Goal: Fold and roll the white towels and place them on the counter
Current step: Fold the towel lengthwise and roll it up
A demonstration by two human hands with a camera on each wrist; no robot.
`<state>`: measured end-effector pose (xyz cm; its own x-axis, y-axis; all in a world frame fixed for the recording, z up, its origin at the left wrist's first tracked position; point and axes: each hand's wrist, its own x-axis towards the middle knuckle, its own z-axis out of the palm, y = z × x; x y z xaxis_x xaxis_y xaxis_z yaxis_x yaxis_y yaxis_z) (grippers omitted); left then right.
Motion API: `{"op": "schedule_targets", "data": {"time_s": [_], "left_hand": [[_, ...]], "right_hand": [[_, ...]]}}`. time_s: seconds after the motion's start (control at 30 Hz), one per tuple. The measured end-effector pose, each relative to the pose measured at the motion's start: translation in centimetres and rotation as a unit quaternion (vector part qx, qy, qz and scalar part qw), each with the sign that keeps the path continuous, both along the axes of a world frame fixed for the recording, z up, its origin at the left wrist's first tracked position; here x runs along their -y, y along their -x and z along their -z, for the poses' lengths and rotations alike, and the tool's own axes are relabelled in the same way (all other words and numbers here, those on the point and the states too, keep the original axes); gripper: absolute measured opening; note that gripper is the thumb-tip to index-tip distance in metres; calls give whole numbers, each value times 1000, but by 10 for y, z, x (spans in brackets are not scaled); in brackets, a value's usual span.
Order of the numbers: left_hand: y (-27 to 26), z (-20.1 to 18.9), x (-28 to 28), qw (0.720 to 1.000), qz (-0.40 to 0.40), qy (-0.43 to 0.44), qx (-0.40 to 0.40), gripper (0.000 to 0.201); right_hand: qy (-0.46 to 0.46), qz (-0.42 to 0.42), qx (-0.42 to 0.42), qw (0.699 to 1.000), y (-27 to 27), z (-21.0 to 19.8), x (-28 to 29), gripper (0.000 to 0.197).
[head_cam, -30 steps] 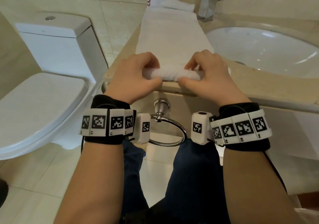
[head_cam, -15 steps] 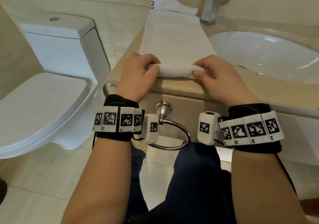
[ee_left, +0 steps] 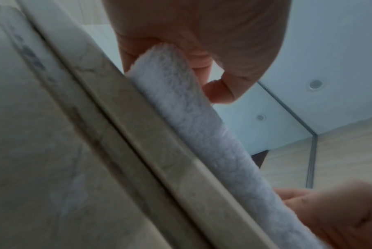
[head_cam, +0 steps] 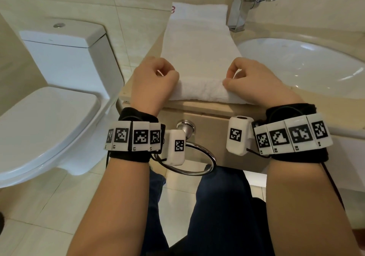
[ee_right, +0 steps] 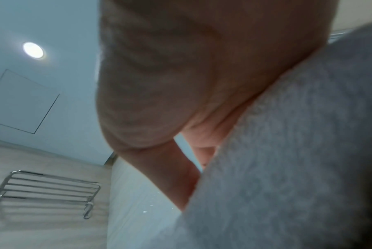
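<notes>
White towel (head_cam: 199, 44): lies lengthwise on my worktop (head_cam: 197, 105) beside the sink (head_cam: 308, 62), near end rolled. My left hand (head_cam: 152, 82) and right hand (head_cam: 254, 82), fingers curled, each pinch an end of the roll.

A bathroom: a white toilet (head_cam: 49, 101) stands beside a beige stone desk (head_cam: 197, 105) with a sink (head_cam: 308, 66), chrome faucet (head_cam: 245, 5) and tiled walls.

Fluffy white terry-cloth towel (head_cam: 199, 62) on matt beige marble counter (head_cam: 205, 107), mirror-polished chrome tap (head_cam: 246, 5) at 1 o'clock, glossy white ceramic basin (head_cam: 308, 62) at 3 o'clock, glossy toilet (head_cam: 49, 97) at 9 o'clock, shiny metal towel ring (head_cam: 197, 157)
</notes>
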<state>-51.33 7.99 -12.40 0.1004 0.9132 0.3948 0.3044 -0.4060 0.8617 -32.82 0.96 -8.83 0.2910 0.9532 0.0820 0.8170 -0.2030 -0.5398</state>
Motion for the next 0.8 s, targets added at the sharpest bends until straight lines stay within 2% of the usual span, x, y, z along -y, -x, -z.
{"op": "schedule_targets", "data": {"time_s": [0.1, 0.2, 0.27, 0.33, 0.5, 0.57, 0.63, 0.7, 0.8], "left_hand": [[0, 1, 0, 999, -9, -6, -44, 23], [-2, 1, -1, 991, -36, -46, -119, 18], [-6, 0, 1, 984, 12, -110, -138, 25], [-8, -4, 6, 978, 68, -136, -141, 26], [-5, -9, 17, 964, 82, -138, -211, 23], [-7, -11, 20, 952, 89, -144, -257, 29], [-9, -11, 18, 942, 93, -148, -285, 31], [-11, -8, 14, 936, 80, -152, -306, 28], [-13, -4, 11, 937, 67, -155, -305, 24]], "right_hand": [[-34, 6, 16, 999, -1, 3, 3, 10], [-79, 36, 96, 992, 0, 6, 3, 20], [-110, 42, 130, 985, 2, 7, 3, 20], [-124, 33, 129, 983, 5, 8, 3, 18], [-146, 19, 170, 974, 8, 15, 4, 16], [-140, 17, 190, 972, 8, 17, 6, 18], [-109, 20, 189, 976, 10, 18, 9, 29], [-77, 25, 182, 980, 11, 18, 12, 42], [-63, 14, 177, 982, 10, 20, 13, 49]]}}
